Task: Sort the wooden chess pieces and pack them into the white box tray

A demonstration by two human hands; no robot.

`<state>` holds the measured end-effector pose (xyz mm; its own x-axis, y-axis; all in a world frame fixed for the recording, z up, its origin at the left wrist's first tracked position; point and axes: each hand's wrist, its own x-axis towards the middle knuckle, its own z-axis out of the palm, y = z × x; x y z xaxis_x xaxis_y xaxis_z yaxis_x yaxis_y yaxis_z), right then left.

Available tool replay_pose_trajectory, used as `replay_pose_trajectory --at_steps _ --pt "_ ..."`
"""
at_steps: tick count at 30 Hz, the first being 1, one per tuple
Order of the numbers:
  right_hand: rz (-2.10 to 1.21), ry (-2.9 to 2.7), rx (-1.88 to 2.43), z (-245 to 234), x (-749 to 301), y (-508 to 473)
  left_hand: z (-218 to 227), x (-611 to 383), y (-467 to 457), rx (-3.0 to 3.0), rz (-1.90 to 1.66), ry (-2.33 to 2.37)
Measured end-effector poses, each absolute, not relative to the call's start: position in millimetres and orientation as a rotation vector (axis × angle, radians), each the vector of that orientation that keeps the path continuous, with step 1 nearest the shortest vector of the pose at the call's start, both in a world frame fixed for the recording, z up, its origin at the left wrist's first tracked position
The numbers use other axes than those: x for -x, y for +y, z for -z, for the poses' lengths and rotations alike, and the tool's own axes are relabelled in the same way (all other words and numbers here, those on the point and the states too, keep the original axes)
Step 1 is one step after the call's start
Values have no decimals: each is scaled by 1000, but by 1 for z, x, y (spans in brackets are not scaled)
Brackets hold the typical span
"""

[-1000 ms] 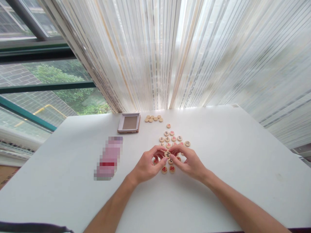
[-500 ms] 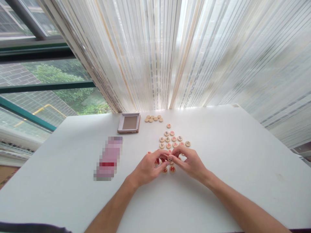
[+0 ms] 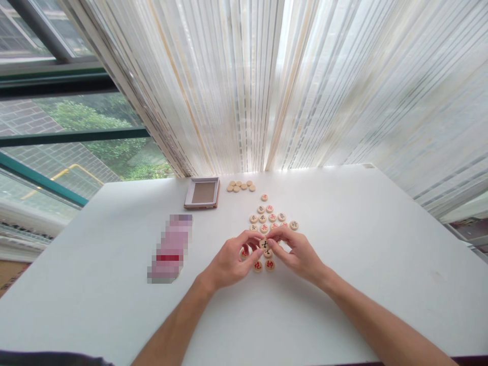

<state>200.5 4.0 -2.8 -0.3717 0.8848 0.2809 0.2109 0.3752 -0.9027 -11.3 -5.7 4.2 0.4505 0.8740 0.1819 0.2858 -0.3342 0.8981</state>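
Observation:
A wooden Chinese chess piece (image 3: 263,244) with a black character is pinched between the fingertips of both my hands. My left hand (image 3: 232,260) grips it from the left, and my right hand (image 3: 298,253) from the right. Directly beneath it, another black-marked piece (image 3: 268,252) is partly covered. Closer to me lie a red-marked cannon piece (image 3: 257,266) and a red-marked general piece (image 3: 270,265). Beyond my fingers, several red and black pieces (image 3: 262,218) lie face up in loose rows. My hands hide some of the pieces in the middle.
Several plain-topped wooden discs (image 3: 244,186) are grouped near the table's far edge. Left of them sits a shallow open box (image 3: 201,206). A pixelated pink strip (image 3: 171,249) lies to the left on the white table (image 3: 102,284). Striped curtains (image 3: 244,86) hang behind the table.
Both hands have shifted very slightly, and the pinched piece now shows its black character more fully. A red-marked piece beside my left hand has become hidden behind it.

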Motion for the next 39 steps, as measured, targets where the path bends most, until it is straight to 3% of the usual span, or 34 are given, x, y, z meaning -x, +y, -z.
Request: replay_pose_trajectory --at_steps 8,19,31,39 --pt "-963 -1824 982 3 -200 2 -3 16 -4 -1874 -908 1058" --pt "-748 -1647 1085 2 -213 14 -2 60 25 -1716 -1270 1341" --pt "-583 -1311 1299 26 -253 64 20 58 42 -1537 -1120 1297" --pt "-641 -1210 1349 38 -259 78 -11 47 76 -1602 -979 1208"
